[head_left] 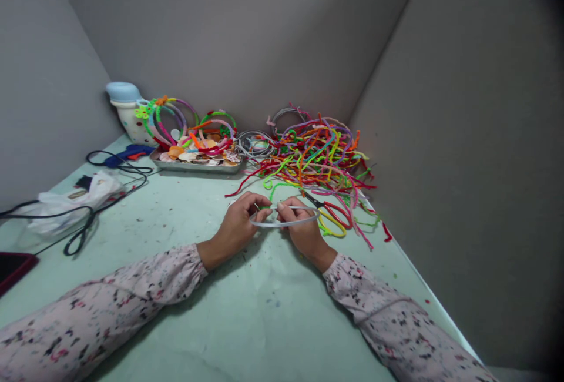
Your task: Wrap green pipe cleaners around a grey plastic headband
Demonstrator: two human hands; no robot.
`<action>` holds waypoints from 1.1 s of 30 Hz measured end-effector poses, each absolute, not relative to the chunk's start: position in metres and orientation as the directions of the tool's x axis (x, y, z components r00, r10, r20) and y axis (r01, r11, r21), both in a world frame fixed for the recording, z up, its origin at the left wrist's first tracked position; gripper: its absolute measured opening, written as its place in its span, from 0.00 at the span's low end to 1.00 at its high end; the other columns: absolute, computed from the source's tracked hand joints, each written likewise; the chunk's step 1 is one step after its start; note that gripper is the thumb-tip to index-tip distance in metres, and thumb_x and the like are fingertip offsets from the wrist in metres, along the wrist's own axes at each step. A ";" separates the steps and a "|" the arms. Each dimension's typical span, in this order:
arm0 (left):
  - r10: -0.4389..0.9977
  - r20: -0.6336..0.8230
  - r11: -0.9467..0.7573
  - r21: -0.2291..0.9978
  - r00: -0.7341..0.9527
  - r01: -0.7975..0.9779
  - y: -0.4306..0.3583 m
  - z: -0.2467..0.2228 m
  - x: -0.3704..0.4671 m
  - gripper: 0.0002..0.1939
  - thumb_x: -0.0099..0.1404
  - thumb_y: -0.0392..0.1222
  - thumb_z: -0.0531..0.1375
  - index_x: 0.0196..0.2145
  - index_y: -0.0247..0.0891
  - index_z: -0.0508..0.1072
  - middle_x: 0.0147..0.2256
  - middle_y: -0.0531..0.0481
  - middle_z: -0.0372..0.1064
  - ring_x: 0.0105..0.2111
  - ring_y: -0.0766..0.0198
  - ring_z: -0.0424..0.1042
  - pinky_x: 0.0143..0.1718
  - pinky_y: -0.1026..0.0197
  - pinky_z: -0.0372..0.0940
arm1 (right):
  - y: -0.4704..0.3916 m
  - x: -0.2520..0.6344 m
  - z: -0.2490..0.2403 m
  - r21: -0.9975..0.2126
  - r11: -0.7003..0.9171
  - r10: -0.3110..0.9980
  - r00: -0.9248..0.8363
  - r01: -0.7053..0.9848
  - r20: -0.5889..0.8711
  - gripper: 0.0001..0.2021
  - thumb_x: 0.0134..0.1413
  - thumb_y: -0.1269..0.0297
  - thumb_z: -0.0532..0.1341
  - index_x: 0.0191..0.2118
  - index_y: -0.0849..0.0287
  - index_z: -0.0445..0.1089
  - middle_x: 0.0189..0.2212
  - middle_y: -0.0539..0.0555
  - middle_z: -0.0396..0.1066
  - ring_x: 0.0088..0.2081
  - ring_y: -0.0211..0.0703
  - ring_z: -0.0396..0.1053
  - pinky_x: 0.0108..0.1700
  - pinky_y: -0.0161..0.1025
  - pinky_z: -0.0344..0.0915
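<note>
From where I stand, the pale hoop (288, 224) is up between the person's two hands, above the table (264, 311), its near edge bowing toward the wearer. The left grip (240, 217) and right grip (305, 230) are each drawn nearly closed, thumb to finger, pinching the hoop; what exactly lies under the fingertips is too small to tell. I'd guess it is light and springy, rather smooth, liable to twist or slip if held at one spot, so a pinch at both sides of the working point seems best. It looks narrow, plain and greyish-white, rounded into a flattened ring from this angle. A fuzzy green strand (274, 188), probably soft and bendable, curls just beyond the fingertips; scissors (314, 200) lie just beyond the right grip.
</note>
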State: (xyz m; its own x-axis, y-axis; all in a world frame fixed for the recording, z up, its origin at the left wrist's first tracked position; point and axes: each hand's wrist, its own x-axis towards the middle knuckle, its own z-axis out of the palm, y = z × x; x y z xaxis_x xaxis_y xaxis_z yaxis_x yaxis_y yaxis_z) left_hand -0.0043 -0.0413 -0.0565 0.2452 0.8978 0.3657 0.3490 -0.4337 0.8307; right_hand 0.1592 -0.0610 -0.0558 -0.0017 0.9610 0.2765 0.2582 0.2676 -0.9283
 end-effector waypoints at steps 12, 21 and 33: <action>0.899 0.359 -0.429 0.839 0.252 0.335 -0.042 -0.054 -0.005 0.09 0.61 0.43 0.59 0.37 0.36 0.72 0.31 0.49 0.68 0.27 0.68 0.64 0.28 0.65 0.61 | -0.063 0.159 -0.053 -0.919 0.270 0.959 0.005 0.286 0.283 0.14 0.58 0.55 0.55 0.27 0.57 0.65 0.17 0.46 0.62 0.19 0.34 0.60 0.22 0.32 0.57; 0.898 0.388 -0.438 0.830 0.208 0.346 -0.043 -0.052 -0.005 0.09 0.60 0.43 0.60 0.38 0.37 0.72 0.31 0.50 0.69 0.26 0.68 0.65 0.27 0.66 0.61 | -0.065 0.158 -0.047 -0.902 0.255 0.962 0.006 0.348 0.275 0.15 0.59 0.54 0.54 0.27 0.57 0.65 0.16 0.45 0.62 0.19 0.35 0.60 0.24 0.32 0.58; 0.878 0.427 -0.478 0.794 0.216 0.375 -0.042 -0.052 -0.006 0.10 0.61 0.46 0.60 0.36 0.36 0.73 0.31 0.49 0.68 0.27 0.68 0.65 0.28 0.65 0.61 | -0.065 0.159 -0.050 -0.888 0.292 0.950 0.001 0.356 0.313 0.13 0.59 0.55 0.54 0.29 0.56 0.65 0.18 0.46 0.64 0.20 0.35 0.62 0.26 0.32 0.59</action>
State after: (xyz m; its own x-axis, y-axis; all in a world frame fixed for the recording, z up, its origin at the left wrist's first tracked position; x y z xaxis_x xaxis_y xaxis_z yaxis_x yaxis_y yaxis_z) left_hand -0.0059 -0.0425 -0.0523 0.2158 0.8782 0.4268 0.3749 -0.4781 0.7942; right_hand 0.1587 -0.0649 -0.0499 0.0010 0.9498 0.3127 0.3557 0.2919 -0.8879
